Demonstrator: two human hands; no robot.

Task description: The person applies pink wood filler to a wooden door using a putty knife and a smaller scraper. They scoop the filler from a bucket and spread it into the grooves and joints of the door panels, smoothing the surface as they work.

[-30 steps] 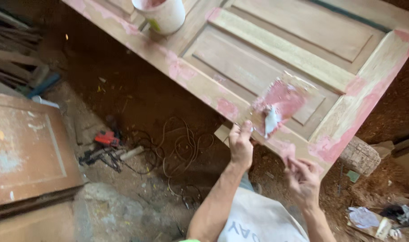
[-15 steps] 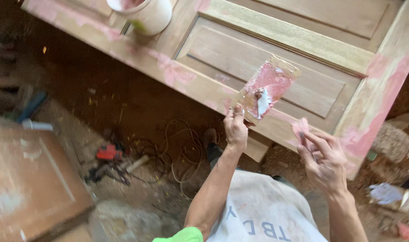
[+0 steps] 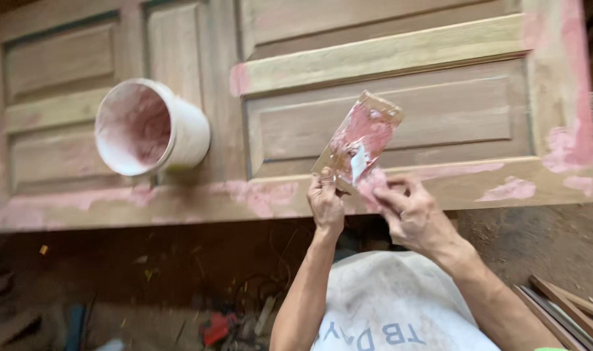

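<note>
My left hand grips the lower corner of a small flat board smeared with pink filler and a white blob, tilted up over the door. My right hand pinches a small pink-stained scraper piece whose edge touches the board's lower end. Both hands hover above the near rail of a panelled wooden door lying flat, patched with pink filler along its edges.
A white bucket coated pink inside stands on the door to the left. Below the door edge lie dirt floor, a red tool and cables. Wooden strips lie at the lower right.
The view has swung so the door lies level. My right hand has risen from beside the door edge to the board, bringing the pink piece against it. My left hand keeps its hold.
</note>
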